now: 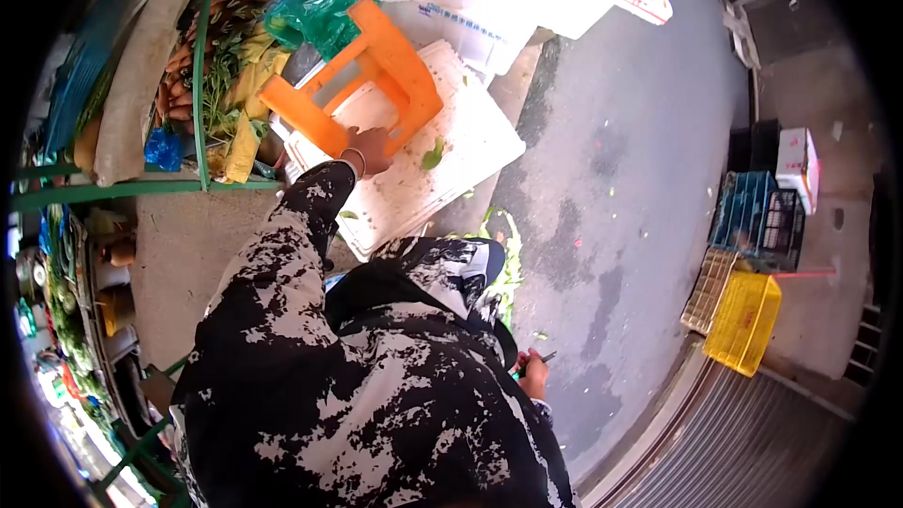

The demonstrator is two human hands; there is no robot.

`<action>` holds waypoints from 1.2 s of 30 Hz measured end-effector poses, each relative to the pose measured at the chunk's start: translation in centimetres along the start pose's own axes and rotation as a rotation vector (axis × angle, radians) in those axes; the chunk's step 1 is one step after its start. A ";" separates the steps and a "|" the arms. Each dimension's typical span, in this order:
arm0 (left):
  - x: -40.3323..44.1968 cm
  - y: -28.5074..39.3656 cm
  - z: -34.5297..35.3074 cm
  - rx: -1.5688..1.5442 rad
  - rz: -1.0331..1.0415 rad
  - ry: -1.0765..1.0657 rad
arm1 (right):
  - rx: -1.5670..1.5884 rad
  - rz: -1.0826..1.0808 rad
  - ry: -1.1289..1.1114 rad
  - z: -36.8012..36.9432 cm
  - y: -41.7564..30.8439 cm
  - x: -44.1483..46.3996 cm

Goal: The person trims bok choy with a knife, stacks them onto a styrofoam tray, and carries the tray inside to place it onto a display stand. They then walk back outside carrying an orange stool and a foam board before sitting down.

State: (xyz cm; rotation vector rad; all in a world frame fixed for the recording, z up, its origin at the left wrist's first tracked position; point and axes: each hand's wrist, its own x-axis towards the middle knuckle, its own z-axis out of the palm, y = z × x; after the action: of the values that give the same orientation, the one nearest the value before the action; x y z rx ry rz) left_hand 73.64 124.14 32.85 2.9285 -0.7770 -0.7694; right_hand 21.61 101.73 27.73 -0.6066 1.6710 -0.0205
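An orange plastic stool (406, 85) lies tipped on its side on white foam boards (470, 136). My left hand (370, 150) is closed on the stool's near edge, with some fingers hidden. A green leaf (433, 154) and bits of dirt lie on the foam beside it. Low at my other side, my right hand (533, 376) is closed around a slim tool with a dark tip (549, 357); its kind is too small to make out. Green leafy scraps (508, 268) are strewn on the ground near my leg.
White foam boxes (480, 28) and a green plastic bag (324, 14) are beyond the stool. Carrots and greens fill a green-framed stall (202, 85) at left. Across the grey road stand a yellow crate (743, 320) and a blue crate (741, 212).
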 end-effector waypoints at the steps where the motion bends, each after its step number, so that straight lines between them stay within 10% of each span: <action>1: 0.0 -0.1 0.0 -0.005 -0.020 -0.049 | -0.031 0.008 0.008 -0.3 -0.6 0.3; 10: -0.6 -0.3 3.3 -0.037 0.032 0.084 | -0.724 -0.148 -0.068 3.9 -7.6 0.8; 22: -2.8 4.5 2.8 -0.120 -0.104 0.046 | -1.131 -0.941 -0.960 32.9 -24.0 -4.6; 28: -7.7 12.7 4.6 -0.418 -0.067 0.806 | -1.458 -1.785 -1.156 39.6 -21.7 -11.3; 36: -10.5 21.2 22.0 -1.175 -0.885 0.281 | -1.754 -2.087 -1.428 45.1 -18.5 -10.3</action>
State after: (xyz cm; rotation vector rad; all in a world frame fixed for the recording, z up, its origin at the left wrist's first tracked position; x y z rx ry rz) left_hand 45.73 112.90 21.24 2.0214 0.8133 -0.4879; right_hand 70.94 104.44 34.32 -2.4198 -1.2384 0.3104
